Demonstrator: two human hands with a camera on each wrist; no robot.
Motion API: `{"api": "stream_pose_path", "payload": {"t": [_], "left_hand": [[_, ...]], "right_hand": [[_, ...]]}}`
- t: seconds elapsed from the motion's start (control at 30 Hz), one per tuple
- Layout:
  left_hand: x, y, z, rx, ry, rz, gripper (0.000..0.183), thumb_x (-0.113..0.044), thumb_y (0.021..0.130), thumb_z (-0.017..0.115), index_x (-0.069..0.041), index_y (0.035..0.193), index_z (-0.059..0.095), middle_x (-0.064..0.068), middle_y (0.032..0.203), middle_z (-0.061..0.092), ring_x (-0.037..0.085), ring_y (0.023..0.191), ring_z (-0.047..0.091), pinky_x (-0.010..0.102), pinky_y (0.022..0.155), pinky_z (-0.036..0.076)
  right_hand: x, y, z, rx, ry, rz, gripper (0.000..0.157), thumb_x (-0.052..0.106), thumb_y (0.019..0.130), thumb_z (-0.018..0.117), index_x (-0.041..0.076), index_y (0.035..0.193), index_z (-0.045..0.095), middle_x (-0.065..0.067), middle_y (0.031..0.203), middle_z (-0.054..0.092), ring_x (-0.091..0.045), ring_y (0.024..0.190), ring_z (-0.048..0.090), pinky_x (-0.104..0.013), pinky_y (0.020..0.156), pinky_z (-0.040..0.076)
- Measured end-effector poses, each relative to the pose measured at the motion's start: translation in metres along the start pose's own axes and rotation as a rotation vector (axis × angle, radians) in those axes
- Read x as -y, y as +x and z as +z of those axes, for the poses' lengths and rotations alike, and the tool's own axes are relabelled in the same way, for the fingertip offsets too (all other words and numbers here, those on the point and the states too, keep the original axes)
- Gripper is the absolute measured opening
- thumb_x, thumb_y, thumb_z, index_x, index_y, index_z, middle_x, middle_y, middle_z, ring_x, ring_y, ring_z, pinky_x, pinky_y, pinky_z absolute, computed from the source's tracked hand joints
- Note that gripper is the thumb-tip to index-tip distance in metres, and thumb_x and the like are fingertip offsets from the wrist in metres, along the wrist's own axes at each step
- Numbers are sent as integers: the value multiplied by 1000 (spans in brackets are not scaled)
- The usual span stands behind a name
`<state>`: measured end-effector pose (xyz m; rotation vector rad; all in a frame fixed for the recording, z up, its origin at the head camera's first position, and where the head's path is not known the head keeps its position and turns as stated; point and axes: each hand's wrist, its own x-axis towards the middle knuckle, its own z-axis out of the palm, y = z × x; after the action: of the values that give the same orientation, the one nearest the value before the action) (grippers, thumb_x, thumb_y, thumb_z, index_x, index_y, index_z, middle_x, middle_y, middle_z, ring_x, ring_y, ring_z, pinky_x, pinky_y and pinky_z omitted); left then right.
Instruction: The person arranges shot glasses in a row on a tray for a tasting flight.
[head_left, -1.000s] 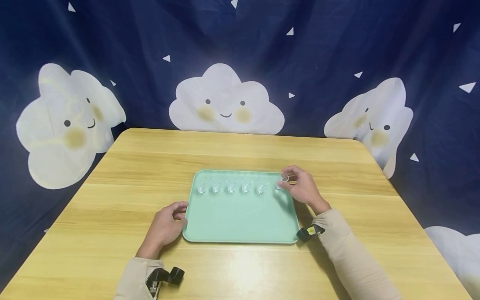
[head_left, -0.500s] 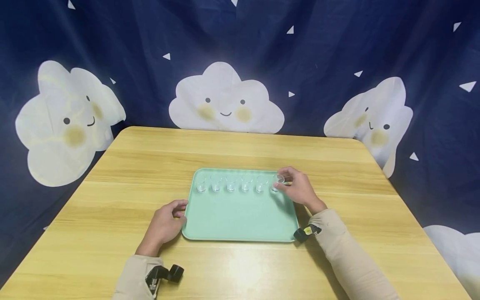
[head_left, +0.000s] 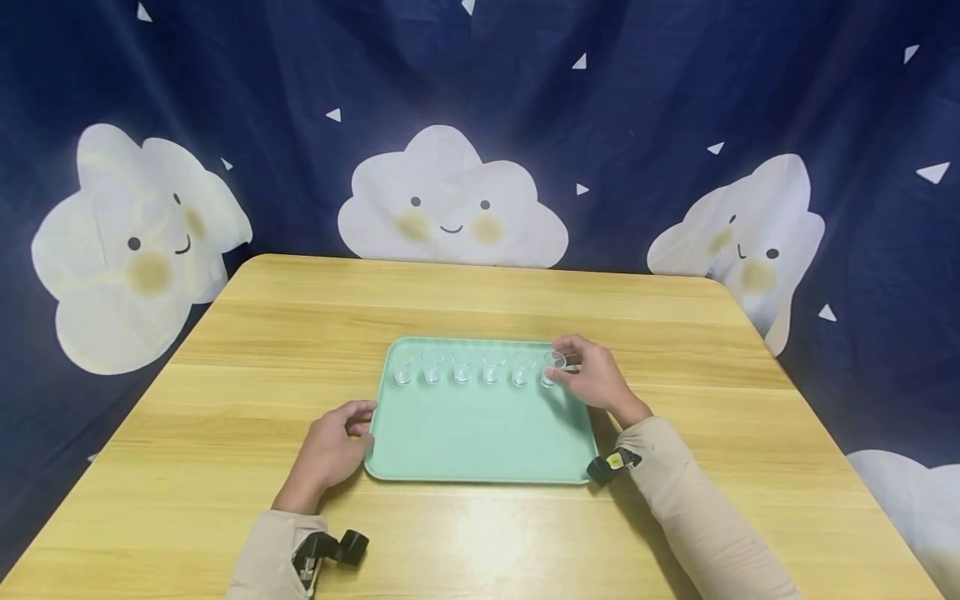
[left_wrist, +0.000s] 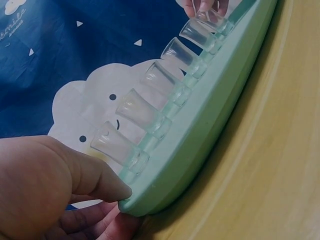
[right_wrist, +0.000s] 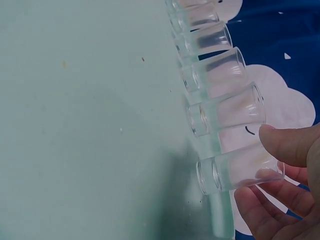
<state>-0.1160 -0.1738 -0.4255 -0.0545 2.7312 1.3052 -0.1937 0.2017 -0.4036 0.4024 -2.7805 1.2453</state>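
Note:
A row of several clear shot glasses (head_left: 461,371) stands upright along the far side of a mint-green tray (head_left: 480,442). My right hand (head_left: 598,377) is at the row's right end, holding the last shot glass (right_wrist: 240,170) near its rim between thumb and fingers. That glass stands on the tray, a small gap from its neighbour (right_wrist: 227,112). At the tray's left edge, my left hand (head_left: 333,446) grips the rim. In the left wrist view the thumb (left_wrist: 100,177) lies over the edge and the other fingers are lower, partly hidden.
The tray lies on a wood-grain table (head_left: 480,533). Behind the table hangs a dark blue curtain (head_left: 630,125) with white clouds and small triangles. A black wrist camera (head_left: 603,468) is close over the tray's near right corner.
My right hand has moved slightly left with the last shot glass, bringing it closer to the row and into line. My left hand has stayed at the tray's edge.

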Motion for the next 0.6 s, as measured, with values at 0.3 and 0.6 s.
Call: {"api": "stream_pose_path", "payload": {"t": [0.3,0.6], "left_hand": [[1,-2,-1,-1,11,-6,44,-3,86,58,0,130,57,13,119,63,25,101,60,42,86,48],[-4,3,-7,-1,47,91,38,-8,89,62,1,126,60,14,116,65,24,97,63,42,85,50]], "right_hand": [[0,-1,0,36,-11,-5,42,10,82,76,-5,117,59,-19,106,67,-36,99,65,-46,87,51],[-9,-16,-29,4,-61,11,39,11,87,71,-6,119,57,-21,112,63,-36,96,65,-46,82,53]]}}
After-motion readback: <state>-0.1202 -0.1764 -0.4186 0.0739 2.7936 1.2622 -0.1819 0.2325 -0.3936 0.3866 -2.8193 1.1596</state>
